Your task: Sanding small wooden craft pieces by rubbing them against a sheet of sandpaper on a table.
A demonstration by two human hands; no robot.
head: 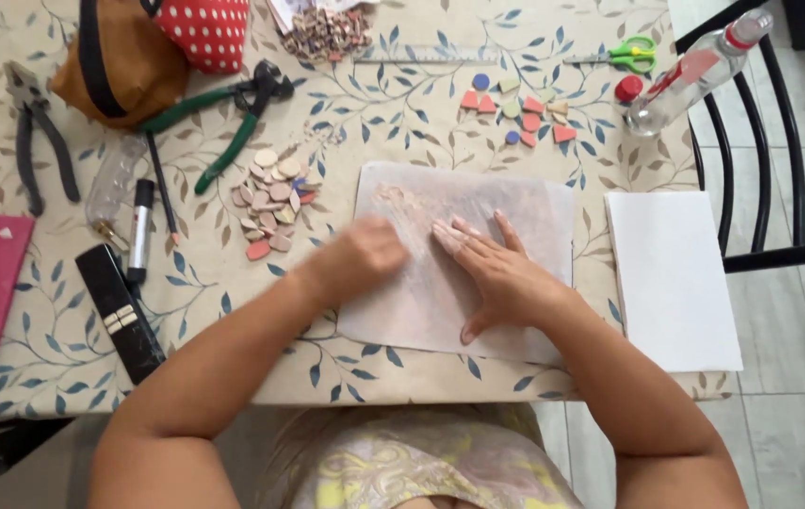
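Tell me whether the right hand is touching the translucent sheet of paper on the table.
Touching. The head view shows the right hand lying flat, fingers spread, pressed directly on the translucent sheet, with no gap between palm and paper.

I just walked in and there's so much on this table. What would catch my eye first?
Probably both hands pressing on a pale translucent sheet at the table's middle: the right hand lies flat, the left hand is blurred. Just left of the sheet sits a heap of small tile pieces, with green-handled nippers above it. A white board lies to the right.
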